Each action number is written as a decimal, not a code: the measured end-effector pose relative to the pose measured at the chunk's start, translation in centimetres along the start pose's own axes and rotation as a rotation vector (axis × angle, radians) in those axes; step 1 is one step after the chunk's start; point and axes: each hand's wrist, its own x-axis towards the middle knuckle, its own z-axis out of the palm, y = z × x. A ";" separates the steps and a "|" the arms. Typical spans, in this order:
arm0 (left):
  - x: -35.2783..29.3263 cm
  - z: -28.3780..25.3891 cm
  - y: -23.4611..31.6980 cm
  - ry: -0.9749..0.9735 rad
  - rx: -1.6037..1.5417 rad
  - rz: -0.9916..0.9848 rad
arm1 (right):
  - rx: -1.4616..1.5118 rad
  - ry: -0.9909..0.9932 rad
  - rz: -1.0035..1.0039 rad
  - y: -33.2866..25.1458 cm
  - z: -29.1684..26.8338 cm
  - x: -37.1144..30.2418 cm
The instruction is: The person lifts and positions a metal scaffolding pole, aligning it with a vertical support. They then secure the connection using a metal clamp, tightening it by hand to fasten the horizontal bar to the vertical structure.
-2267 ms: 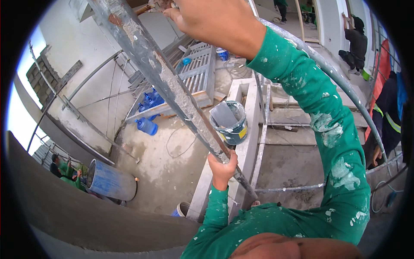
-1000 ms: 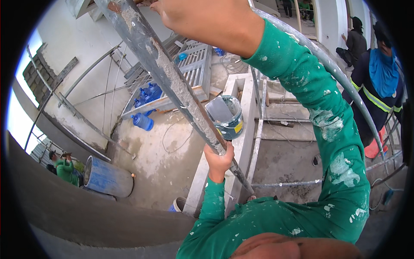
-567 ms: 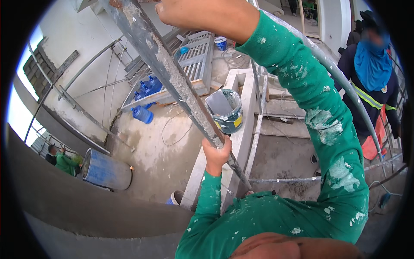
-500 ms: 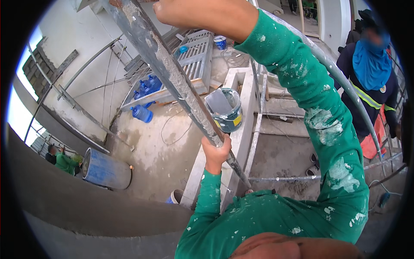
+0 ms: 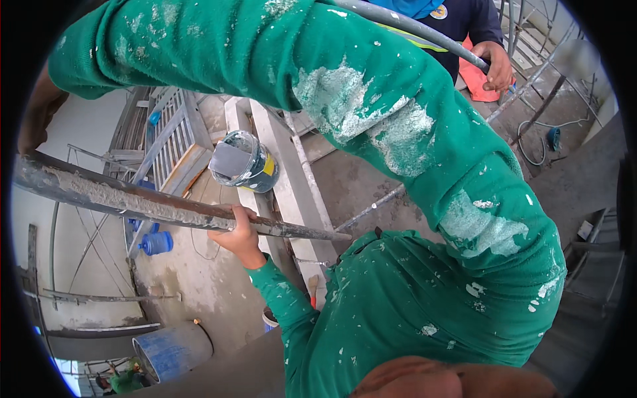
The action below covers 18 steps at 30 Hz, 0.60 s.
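Pole (image 5: 139, 202) before stained floor (image 5: 192, 275), pale wall (image 5: 95, 265)

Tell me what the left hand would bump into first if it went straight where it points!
The left hand would meet the grey pole it grips; past that, perhaps the slatted frame, but depth is unclear.

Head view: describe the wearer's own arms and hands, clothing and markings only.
The long green fabric right sleeve carries large, rough whitish patches and scattered white spots. The matching green fabric left sleeve shows smaller pale specks. The left hand and right hand wear no gloves; the right one is dim at the picture's rim.
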 end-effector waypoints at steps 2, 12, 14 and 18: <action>0.1 -0.9 -0.1 0.035 -0.053 -0.032 | -0.013 -0.022 -0.090 -0.1 0.9 0.8; 0.0 -2.3 -0.7 0.042 0.056 -0.034 | -0.044 0.205 -0.011 -1.0 3.2 2.7; -0.3 -2.3 -0.3 0.047 0.053 -0.047 | -0.063 0.261 -0.078 -1.0 3.7 2.4; 0.4 -1.3 -1.4 0.015 0.020 -0.004 | -0.125 0.305 -0.195 0.9 2.8 -2.4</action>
